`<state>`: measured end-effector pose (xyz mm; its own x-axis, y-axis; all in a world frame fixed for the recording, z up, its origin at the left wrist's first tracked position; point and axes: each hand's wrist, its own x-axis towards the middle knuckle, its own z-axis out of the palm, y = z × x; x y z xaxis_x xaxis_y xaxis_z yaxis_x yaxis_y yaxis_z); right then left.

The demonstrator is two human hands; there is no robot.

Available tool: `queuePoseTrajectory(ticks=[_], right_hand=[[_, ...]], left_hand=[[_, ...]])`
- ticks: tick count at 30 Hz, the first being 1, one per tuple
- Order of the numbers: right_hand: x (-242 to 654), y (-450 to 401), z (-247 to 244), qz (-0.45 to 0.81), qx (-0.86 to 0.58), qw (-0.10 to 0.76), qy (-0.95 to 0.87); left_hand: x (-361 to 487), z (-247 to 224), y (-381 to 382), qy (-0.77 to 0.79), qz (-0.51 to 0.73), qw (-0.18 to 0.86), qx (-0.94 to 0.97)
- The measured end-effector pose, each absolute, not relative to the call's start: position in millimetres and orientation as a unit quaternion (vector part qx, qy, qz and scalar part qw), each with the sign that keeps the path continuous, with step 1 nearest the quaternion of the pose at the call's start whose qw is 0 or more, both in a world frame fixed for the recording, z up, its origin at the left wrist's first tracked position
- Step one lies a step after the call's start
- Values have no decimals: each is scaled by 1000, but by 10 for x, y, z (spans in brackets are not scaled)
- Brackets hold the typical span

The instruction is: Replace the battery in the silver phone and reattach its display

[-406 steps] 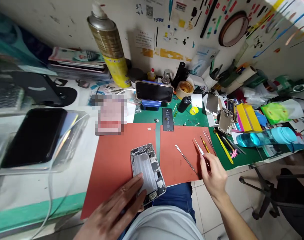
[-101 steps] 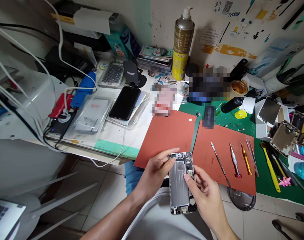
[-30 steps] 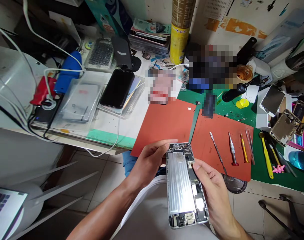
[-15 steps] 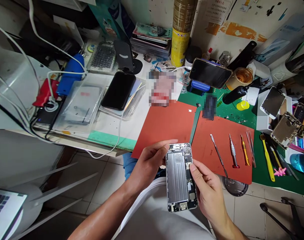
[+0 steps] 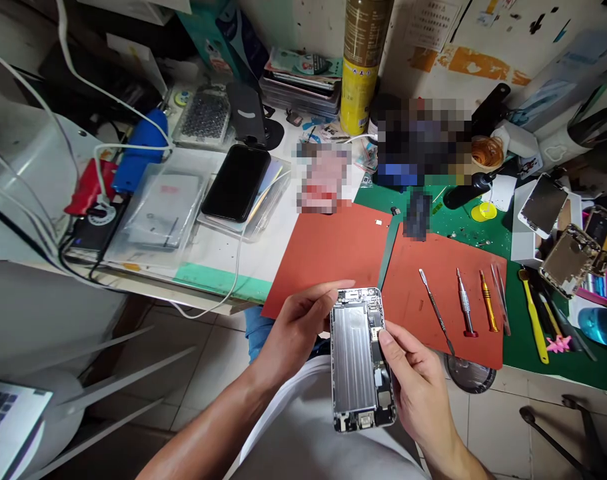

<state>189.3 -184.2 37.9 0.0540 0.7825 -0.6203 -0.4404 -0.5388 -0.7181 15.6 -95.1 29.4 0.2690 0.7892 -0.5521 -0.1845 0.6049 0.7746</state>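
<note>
The person's left hand (image 5: 300, 320) was pinched on the upper left corner of an opened phone (image 5: 356, 360), while the right hand (image 5: 416, 363) gripped its right edge, thumb on the front and fingers behind. The phone, its silvery inside facing up, was held just in front of the right orange mat (image 5: 403, 273), toward the person's lap. On that mat lay a metal pry tool (image 5: 436, 310), a silver screwdriver (image 5: 464, 300) with a red end and a gold screwdriver (image 5: 488, 300), with tweezers (image 5: 500, 300) at its right edge. To the right of it were a yellow-handled tool (image 5: 534, 320) and a pink star-shaped piece (image 5: 559, 343). Well to its left, a black-screened phone (image 5: 237, 182) lay near a clear packet (image 5: 166, 207) whose small red print was too blurred to read. Behind it stood a gold and yellow spray can (image 5: 359, 80); its label carried lines of tiny print, a row of hazard symbols and a barcode, with no brand legible. On the wall behind, a paper notice (image 5: 432, 23) bore a red heading and small lines, also unreadable. Pixelated patches hid other things behind and left of the mat.
</note>
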Motion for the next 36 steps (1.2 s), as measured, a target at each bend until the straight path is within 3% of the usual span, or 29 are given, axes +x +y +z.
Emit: queuePoseTrajectory(ticks=[13, 26, 36], right_hand=[[1849, -1686, 602, 698, -540, 466, -63], [1886, -1816, 269, 608, -614, 440, -245], [1898, -1822, 285, 596, -633, 414, -270]], left_hand=[[156, 241, -935, 512, 316, 742, 295], [134, 275, -925, 503, 317, 738, 319], [135, 293, -922, 508, 309, 734, 329]])
